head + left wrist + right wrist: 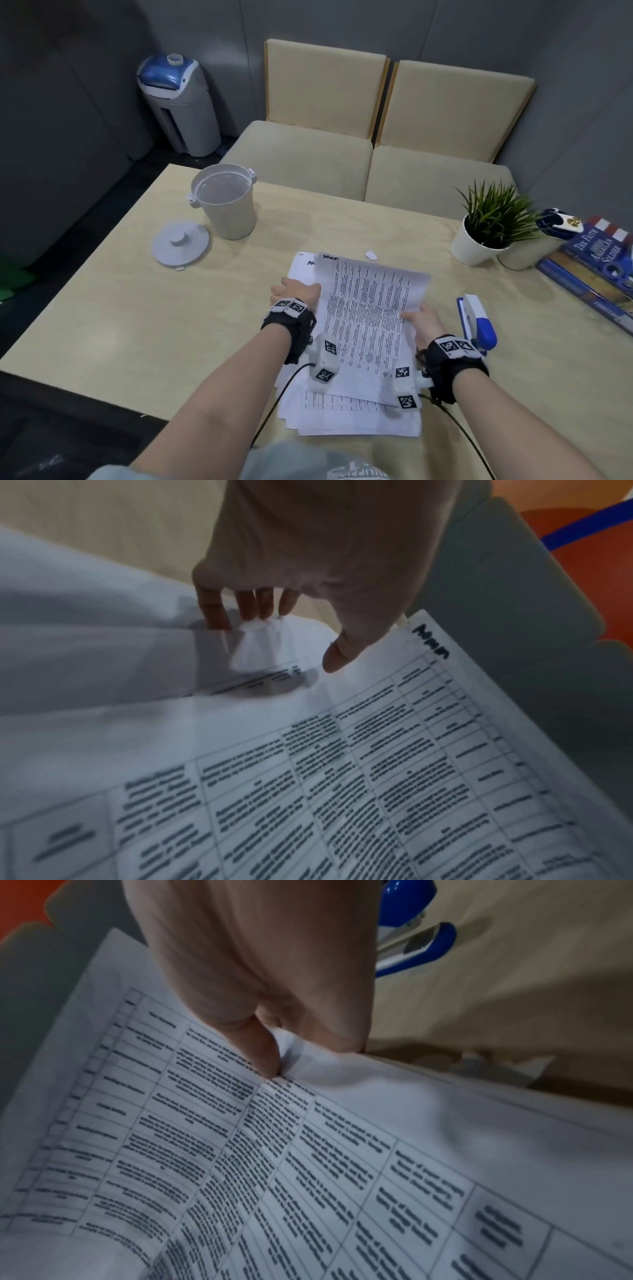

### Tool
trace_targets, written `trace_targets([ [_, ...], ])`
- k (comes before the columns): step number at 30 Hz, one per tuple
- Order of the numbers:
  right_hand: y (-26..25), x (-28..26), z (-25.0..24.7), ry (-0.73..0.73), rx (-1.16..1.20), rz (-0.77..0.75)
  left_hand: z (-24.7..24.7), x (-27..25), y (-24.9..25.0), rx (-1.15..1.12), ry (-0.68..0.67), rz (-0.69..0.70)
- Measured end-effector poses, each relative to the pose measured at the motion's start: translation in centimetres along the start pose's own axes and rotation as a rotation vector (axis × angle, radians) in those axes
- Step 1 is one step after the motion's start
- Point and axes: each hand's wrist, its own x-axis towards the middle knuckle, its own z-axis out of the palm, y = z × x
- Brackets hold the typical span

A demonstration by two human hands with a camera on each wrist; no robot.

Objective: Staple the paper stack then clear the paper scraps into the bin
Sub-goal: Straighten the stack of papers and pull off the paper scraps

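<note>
Head view, from the left: a water dispenser (180,102) stands on the floor by the wall, and on the table (102,308) I see a loose round lid (180,247) lying flat, with the white bin (224,200) upright just behind it and to its right, mouth uncovered. A tiny paper scrap (180,269) lies at the lid's near edge. Next comes my left hand (296,291) at the left edge of the paper stack (370,318); on the left wrist view its fingers (251,605) are curled down onto a bunched bit of paper, thumb (337,653) resting on the printed sheet, so I read it as pinching the sheets. The top sheets are raised off the table while more sheets lie flat beneath, fanned out unevenly toward me. Another small paper scrap (371,255) sits on the table just beyond the stack's far edge. My right hand (423,323) holds the right edge of the stack; the right wrist view shows the thumb (255,1047) pressed on top, the paper edge crumpled between it and the curled fingers. Just right of that hand lies the blue and white stapler (478,322), untouched. Farther right stand a potted plant (486,229) and, at the table's edge, a pile of books (596,270).
</note>
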Motion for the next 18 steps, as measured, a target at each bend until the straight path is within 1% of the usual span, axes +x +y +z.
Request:
trace_targets([
  [1,-0.3,-0.4,0.3,0.0,0.005,0.024,0.0,0.1,0.1,-0.041,-0.008,-0.001],
  [3,-1.3,-1.5,0.9,0.047,-0.012,0.048,0.3,0.3,0.2,-0.126,-0.028,0.008],
  [5,-1.8,-1.7,1.0,0.098,-0.051,0.065,0.3,0.2,0.2,-0.154,-0.041,0.019],
  [10,-2.5,-1.9,1.1,0.118,-0.069,0.117,0.3,0.1,-0.4,-0.075,-0.047,0.08],
  [12,-2.6,-2.0,1.1,0.1,-0.096,0.119,0.9,-0.3,-0.3,-0.059,0.025,0.137],
  [14,-2.5,-2.1,1.1,0.096,-0.111,0.111,1.7,-0.9,-0.5,-0.046,0.148,0.252],
  [15,-2.3,-2.3,1.3,0.087,-0.114,0.128,2.1,-1.3,-0.7,-0.04,0.199,0.34],
  [17,-2.1,-2.2,1.2,0.083,-0.124,0.128,2.9,-2.1,-1.2,-0.033,0.24,0.545],
  [18,-2.2,-2.1,1.0,0.076,-0.112,0.11,3.0,-2.5,-1.5,-0.046,0.225,0.612],
])
